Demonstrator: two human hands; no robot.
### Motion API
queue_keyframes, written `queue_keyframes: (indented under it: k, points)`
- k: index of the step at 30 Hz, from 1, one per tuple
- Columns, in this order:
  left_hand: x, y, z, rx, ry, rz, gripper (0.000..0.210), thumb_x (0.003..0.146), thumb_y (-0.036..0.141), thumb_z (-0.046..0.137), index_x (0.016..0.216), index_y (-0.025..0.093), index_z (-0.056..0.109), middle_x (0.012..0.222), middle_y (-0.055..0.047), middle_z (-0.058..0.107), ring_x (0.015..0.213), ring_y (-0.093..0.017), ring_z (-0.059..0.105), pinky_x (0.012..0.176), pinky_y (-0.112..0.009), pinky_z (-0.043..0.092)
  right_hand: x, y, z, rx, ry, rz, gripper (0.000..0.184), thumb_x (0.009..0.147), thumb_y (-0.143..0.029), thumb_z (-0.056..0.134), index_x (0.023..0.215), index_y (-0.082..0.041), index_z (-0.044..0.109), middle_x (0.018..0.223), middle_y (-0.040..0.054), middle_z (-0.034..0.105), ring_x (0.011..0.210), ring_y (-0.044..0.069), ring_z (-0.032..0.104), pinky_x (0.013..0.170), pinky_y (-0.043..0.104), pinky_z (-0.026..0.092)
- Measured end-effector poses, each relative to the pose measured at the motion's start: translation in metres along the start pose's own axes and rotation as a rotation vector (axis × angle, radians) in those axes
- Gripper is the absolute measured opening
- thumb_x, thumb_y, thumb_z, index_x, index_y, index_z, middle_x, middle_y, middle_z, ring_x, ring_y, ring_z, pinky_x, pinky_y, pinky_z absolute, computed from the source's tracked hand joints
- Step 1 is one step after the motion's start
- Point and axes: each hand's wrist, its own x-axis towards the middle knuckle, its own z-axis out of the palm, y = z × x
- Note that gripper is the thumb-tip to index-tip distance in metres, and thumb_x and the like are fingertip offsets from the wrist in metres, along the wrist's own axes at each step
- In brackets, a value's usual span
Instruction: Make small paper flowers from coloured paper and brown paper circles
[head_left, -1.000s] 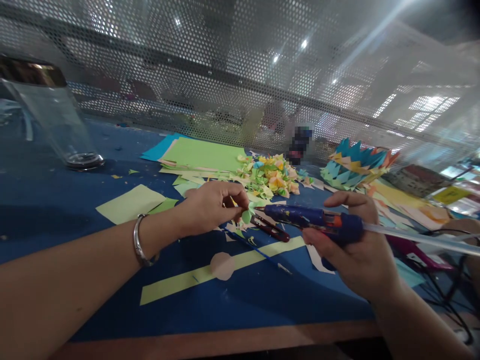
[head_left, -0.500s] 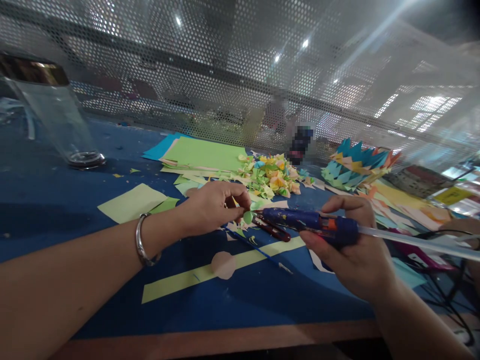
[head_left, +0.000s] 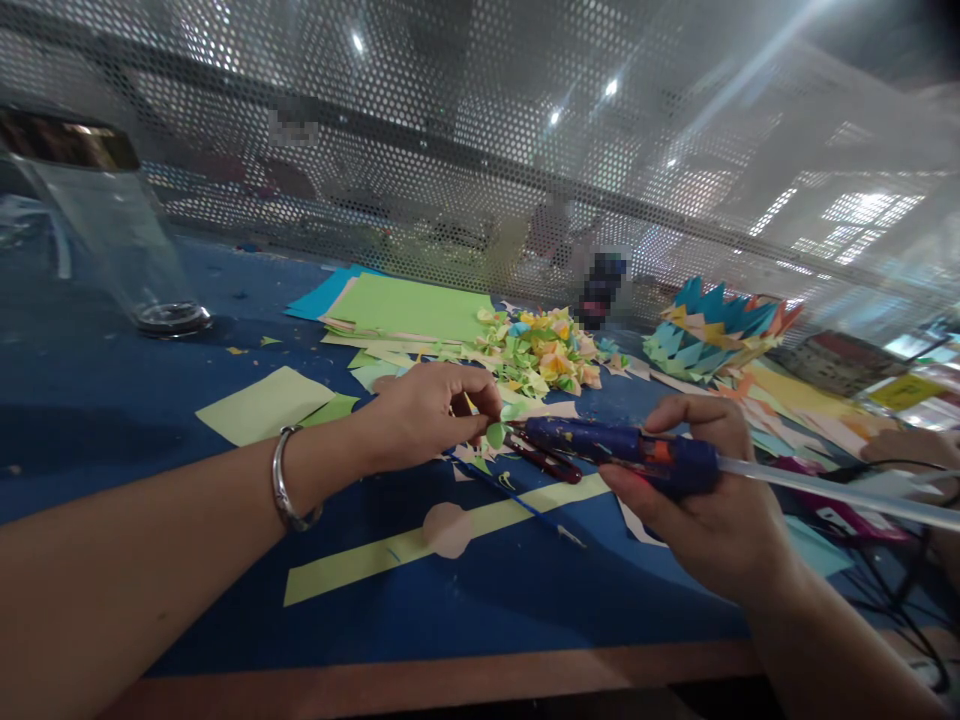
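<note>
My left hand (head_left: 442, 412) pinches a small light-green paper piece (head_left: 496, 434) between thumb and fingers. My right hand (head_left: 712, 490) is wrapped round a dark blue hot glue gun (head_left: 600, 440), and a long clear glue stick (head_left: 817, 482) runs out of its back end. The nozzle points left and is right at the green paper piece; whether they touch I cannot tell. Below lie dark red-handled scissors (head_left: 551, 462) and a thin blue stick (head_left: 525, 503). A yellow-green paper strip (head_left: 345, 572) with a round pinkish paper disc (head_left: 448, 530) on it lies nearer me.
Behind my hands is a heap of small folded paper pieces (head_left: 551, 350) beside stacked coloured sheets (head_left: 420, 305). A glass jar (head_left: 124, 240) stands at left, a zigzag paper ring (head_left: 720, 330) at right. Cables (head_left: 900, 600) and another person's hand (head_left: 907, 450) are at the right edge.
Both my hands and the glue gun stay almost still. At the right edge, the other person's hand has shifted slightly to the left.
</note>
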Motion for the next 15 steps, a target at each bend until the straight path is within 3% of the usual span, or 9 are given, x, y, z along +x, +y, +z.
queue_keyframes:
  k: [7,15]
  points:
    - [0.0010,0.0012,-0.0008,0.008,-0.008,-0.007,0.013,0.080,0.019,0.057,0.087,0.019,0.067,0.071,-0.002,0.072,0.067,-0.015,0.068,0.062,-0.024,0.050,0.0022,-0.0017,-0.0015,0.022,-0.013,0.023,0.034,0.085,-0.034,0.069,0.110,-0.030,0.047,0.101,0.0025,0.047,0.078,0.019,0.054,0.065,0.032,0.048]
    - [-0.0006,-0.0013,0.0001,-0.020,-0.006,0.001,0.012,0.081,0.019,0.057,0.087,0.019,0.067,0.069,-0.001,0.071,0.066,-0.014,0.068,0.061,-0.023,0.050,0.0014,-0.0013,-0.0034,0.129,-0.042,0.160,0.033,0.083,-0.037,0.072,0.107,-0.030,0.050,0.100,0.0043,0.056,0.084,0.023,0.061,0.073,0.040,0.051]
